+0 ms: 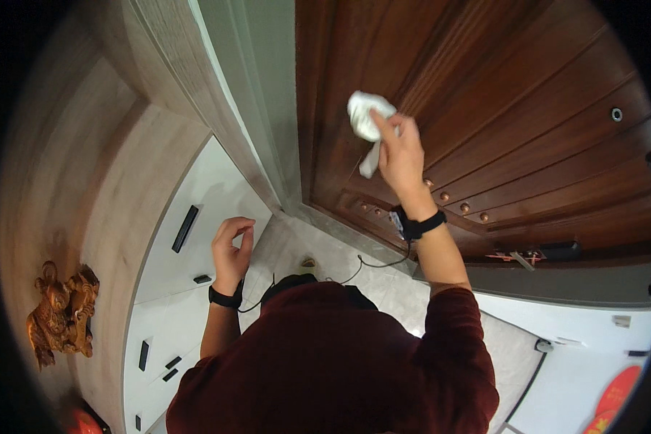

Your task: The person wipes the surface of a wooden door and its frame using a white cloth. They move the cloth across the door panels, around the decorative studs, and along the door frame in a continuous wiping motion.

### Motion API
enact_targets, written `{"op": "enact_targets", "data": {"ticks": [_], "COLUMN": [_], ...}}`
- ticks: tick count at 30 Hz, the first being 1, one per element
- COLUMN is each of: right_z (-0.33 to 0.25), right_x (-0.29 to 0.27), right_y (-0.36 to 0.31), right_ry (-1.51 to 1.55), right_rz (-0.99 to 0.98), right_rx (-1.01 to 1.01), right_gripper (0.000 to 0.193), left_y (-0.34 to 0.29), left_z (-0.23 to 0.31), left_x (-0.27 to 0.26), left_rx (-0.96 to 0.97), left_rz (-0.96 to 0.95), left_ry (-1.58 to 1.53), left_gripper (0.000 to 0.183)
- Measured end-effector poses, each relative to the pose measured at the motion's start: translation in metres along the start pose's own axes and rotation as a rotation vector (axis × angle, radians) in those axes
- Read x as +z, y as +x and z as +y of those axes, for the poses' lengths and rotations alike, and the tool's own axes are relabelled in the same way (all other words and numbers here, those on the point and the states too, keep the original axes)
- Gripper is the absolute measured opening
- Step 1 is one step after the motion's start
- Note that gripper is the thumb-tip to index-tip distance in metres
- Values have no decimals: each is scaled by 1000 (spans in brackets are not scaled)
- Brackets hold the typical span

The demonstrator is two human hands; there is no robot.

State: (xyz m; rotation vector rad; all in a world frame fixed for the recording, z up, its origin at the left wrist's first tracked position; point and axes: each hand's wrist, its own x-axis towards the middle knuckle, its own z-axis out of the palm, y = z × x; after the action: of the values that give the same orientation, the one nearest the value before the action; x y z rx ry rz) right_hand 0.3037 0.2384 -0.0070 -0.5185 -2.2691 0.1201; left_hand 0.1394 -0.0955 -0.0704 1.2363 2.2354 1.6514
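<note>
Since the fisheye rim blacks out the corners, the huge reddish-brown panelled wooden door (484, 108) gets cut off at the top and right, and its dark lock hardware (560, 251) is pretty hard to read. Next biggest is a glossy white cabinet with black bar handles (184, 267), partly hidden behind the person's left arm. Beside it, a pale wood-grain surface (87, 166) fades into the dark edge. Dark maroon top (325, 354) fills the bottom middle, runs off the lower edge and covers most of the legs; just a shoe tip (309, 264) peeks out. Over on the left there's a carved golden-brown figurine (65, 311), fine detail kinda mushy. Rounded bright red items (618, 390) at lower right are clipped by the rim, with yellowish marks too small and warped to make out.

Hands: the right hand (400, 154) pinches a crumpled white cloth (367, 119) between thumb and fingers, up at the door, with a loose end hanging below. It's blurry, so I can't tell if it's pressed against the wood. Left hand (233, 244) is loosely curled near the cabinet, fingertips close to the thumb; can't tell if anything's tucked inside. Smallest: black wrist device (412, 224) on the right wrist, its face mostly turned away.
</note>
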Motion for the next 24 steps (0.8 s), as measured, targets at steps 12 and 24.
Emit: {"op": "enact_targets", "data": {"ticks": [12, 24], "right_z": [29, -35], "right_x": [152, 53], "right_y": [-6, 97], "right_ry": [-316, 123], "right_rz": [-178, 102], "right_rx": [-100, -115], "right_gripper": [35, 64], "left_y": [14, -8], "left_z": [-24, -40], "left_x": [-29, -46], "left_rx": [-85, -184], "left_rz": [106, 149], "left_ry": [45, 92], "left_gripper": [16, 14]}}
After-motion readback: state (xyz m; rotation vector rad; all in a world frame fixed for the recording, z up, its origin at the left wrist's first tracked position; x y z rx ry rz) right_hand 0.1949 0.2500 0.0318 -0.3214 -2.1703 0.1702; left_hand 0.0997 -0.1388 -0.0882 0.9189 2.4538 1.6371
